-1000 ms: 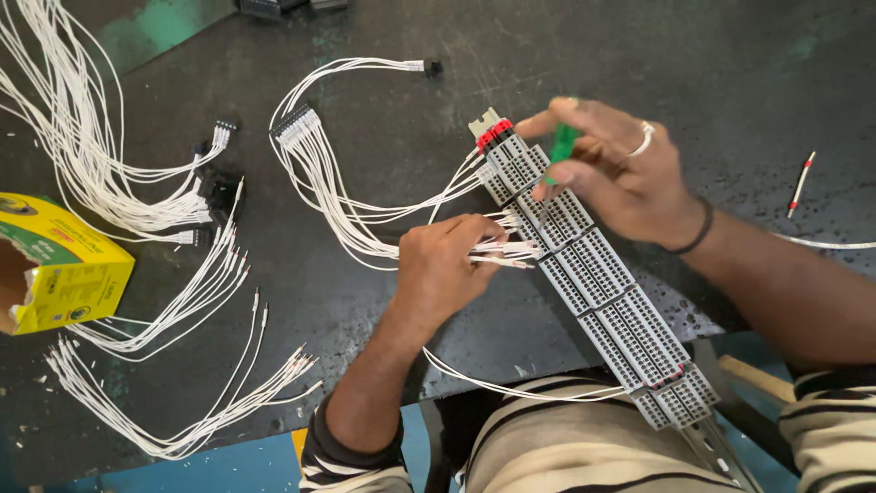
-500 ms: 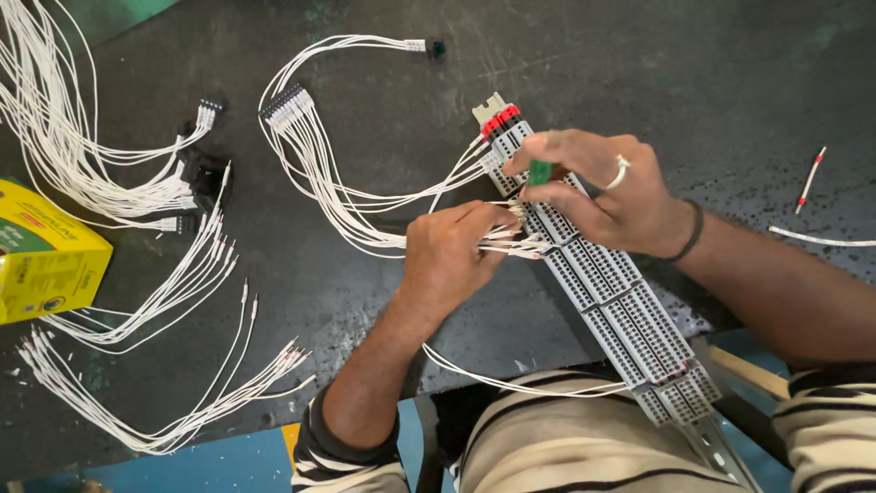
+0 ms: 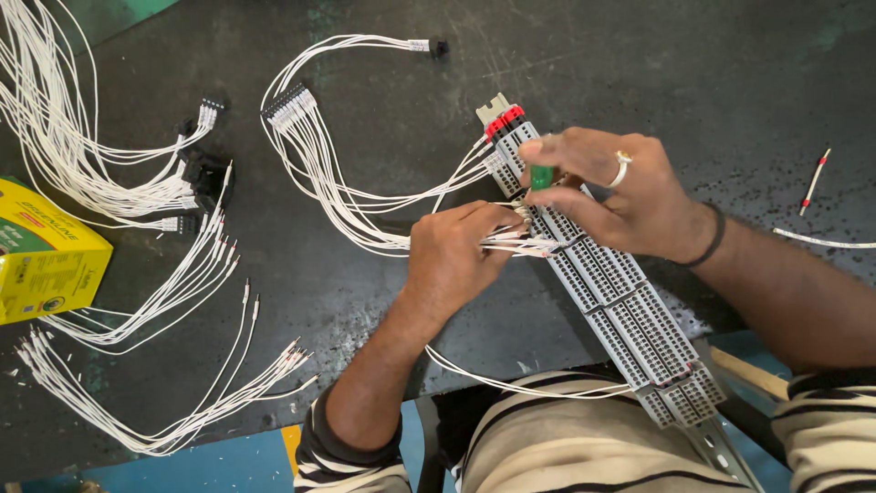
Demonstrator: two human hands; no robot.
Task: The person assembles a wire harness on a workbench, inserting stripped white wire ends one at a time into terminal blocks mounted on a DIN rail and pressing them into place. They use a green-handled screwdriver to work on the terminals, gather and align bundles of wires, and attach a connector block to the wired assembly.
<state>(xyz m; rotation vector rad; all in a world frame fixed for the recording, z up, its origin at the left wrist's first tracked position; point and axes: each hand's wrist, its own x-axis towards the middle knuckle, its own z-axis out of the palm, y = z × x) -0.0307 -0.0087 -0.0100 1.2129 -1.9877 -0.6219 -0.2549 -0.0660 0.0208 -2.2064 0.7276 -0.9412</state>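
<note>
A long grey terminal block strip (image 3: 630,315) on a metal rail lies slanted across the dark table, with red pieces at its far end. My right hand (image 3: 620,196) presses a green-handled screwdriver (image 3: 542,177) down onto the strip's upper part. My left hand (image 3: 452,256) pinches the ends of several white wires (image 3: 516,242) against the strip's side, just below the screwdriver. More white wires (image 3: 338,196) fan out leftward from the strip's far end.
Loose bundles of white wires (image 3: 173,310) with ferrule ends and black connectors (image 3: 205,169) cover the left of the table. A yellow box (image 3: 46,256) sits at the left edge. A single red-tipped wire (image 3: 814,181) lies at the right. The table's front edge is near my lap.
My right hand with the screwdriver has moved slightly down along the strip. My left hand has come up closer, bringing the wire ends to the strip.
</note>
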